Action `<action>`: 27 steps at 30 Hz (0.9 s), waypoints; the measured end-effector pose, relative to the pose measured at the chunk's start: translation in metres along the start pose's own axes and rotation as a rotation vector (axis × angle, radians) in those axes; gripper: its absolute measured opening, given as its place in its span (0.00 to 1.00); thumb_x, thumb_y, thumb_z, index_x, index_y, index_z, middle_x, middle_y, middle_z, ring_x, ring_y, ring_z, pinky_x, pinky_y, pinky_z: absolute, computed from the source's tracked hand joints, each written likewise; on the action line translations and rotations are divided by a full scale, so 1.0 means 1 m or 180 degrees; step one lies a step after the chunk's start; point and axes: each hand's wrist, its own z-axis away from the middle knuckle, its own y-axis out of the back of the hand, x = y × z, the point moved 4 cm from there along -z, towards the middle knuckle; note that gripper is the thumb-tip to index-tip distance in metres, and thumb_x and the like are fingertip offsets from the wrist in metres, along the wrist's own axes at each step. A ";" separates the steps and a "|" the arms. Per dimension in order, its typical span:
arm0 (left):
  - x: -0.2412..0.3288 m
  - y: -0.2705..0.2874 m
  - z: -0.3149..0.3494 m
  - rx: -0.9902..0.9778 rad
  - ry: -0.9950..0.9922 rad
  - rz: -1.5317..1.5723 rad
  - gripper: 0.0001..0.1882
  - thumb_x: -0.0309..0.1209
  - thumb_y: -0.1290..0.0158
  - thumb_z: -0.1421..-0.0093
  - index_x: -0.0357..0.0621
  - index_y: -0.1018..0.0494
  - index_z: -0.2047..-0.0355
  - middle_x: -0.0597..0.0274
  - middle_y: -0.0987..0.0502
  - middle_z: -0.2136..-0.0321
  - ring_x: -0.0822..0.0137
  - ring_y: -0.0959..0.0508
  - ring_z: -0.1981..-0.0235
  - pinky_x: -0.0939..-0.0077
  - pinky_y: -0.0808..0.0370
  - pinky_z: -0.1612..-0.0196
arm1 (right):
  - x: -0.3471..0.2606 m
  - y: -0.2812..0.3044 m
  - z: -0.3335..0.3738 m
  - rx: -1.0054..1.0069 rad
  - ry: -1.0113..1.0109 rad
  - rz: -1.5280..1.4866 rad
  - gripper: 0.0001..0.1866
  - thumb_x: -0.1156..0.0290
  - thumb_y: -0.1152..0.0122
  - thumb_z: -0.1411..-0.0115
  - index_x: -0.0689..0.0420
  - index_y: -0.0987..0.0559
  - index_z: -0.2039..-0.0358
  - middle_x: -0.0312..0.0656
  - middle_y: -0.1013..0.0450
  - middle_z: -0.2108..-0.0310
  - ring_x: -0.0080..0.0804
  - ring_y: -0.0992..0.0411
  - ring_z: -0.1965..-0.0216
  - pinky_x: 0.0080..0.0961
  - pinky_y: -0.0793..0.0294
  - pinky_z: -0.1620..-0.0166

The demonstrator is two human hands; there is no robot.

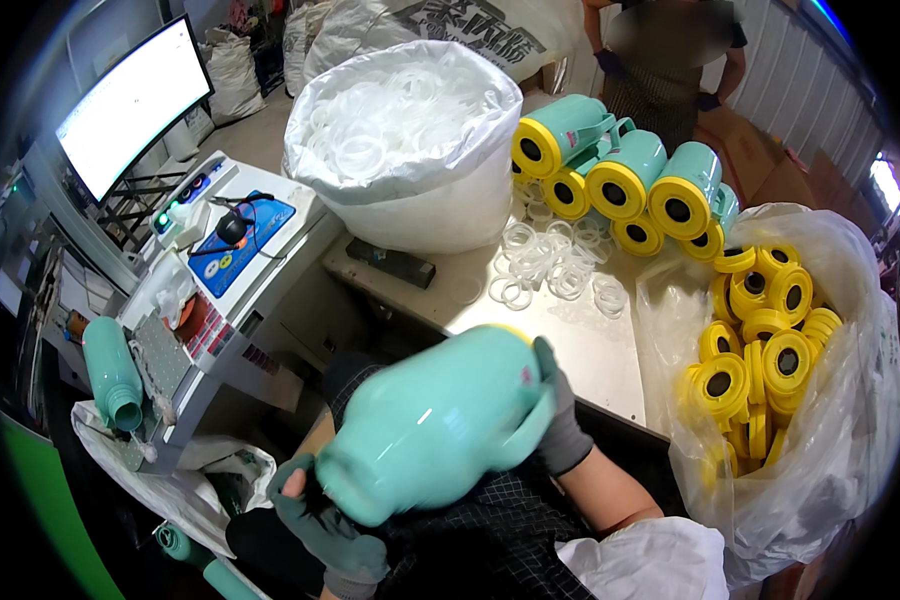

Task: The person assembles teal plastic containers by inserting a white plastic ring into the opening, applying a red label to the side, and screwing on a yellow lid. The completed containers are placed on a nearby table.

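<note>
A glossy teal jug body (435, 425) with a side handle lies tilted across my lap, its neck toward the lower left and a yellow rim at its far end. My left hand (332, 530), in a grey-green glove with a bare fingertip showing, cups the neck end from below. Gloved in grey, my right hand (562, 425) grips the yellow-rimmed end beside the handle; some of its fingers are hidden behind the jug. Beyond the jug, loose clear rings (545, 262) lie scattered on the white worktable (595, 360).
Teal jugs with yellow bases (620, 190) are stacked at the back right. A white sack (400, 205) brims with clear rings. On the right, a plastic bag (850, 420) holds yellow bases (770, 355). A monitor (135, 110) and side desk stand left. Another person (660, 95) stands behind.
</note>
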 end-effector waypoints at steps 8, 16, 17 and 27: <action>-0.025 0.009 -0.005 -0.0270 0.0750 -0.0545 0.30 0.21 0.46 0.49 0.37 0.34 0.43 0.57 0.36 0.49 0.67 0.30 0.58 0.70 0.27 0.51 | -0.221 -0.074 -0.111 -0.0700 0.1632 -0.0246 0.32 0.47 0.54 0.29 0.53 0.32 0.33 0.47 0.31 0.34 0.51 0.31 0.35 0.58 0.33 0.32; -0.054 0.021 0.000 0.0038 0.1090 -0.0659 0.22 0.16 0.46 0.47 0.36 0.31 0.50 0.58 0.33 0.55 0.71 0.31 0.61 0.74 0.28 0.55 | -0.204 -0.220 -0.154 -0.0912 0.2105 0.0840 0.23 0.57 0.45 0.29 0.66 0.24 0.47 0.44 0.24 0.53 0.39 0.25 0.46 0.36 0.27 0.39; -0.058 0.031 0.003 0.0157 0.1115 -0.0722 0.22 0.16 0.46 0.47 0.36 0.31 0.50 0.59 0.32 0.56 0.71 0.31 0.61 0.73 0.28 0.55 | -0.151 -0.238 -0.128 -0.1514 0.2293 0.1305 0.21 0.61 0.45 0.29 0.66 0.24 0.46 0.45 0.24 0.53 0.37 0.25 0.48 0.33 0.27 0.41; -0.054 0.198 0.083 0.1821 0.0845 -0.2967 0.22 0.28 0.36 0.43 0.38 0.28 0.50 0.51 0.28 0.55 0.56 0.25 0.58 0.64 0.25 0.53 | 0.189 -0.061 0.050 -0.3291 -0.1068 0.3772 0.13 0.77 0.43 0.33 0.67 0.20 0.50 0.48 0.22 0.51 0.32 0.24 0.50 0.29 0.26 0.44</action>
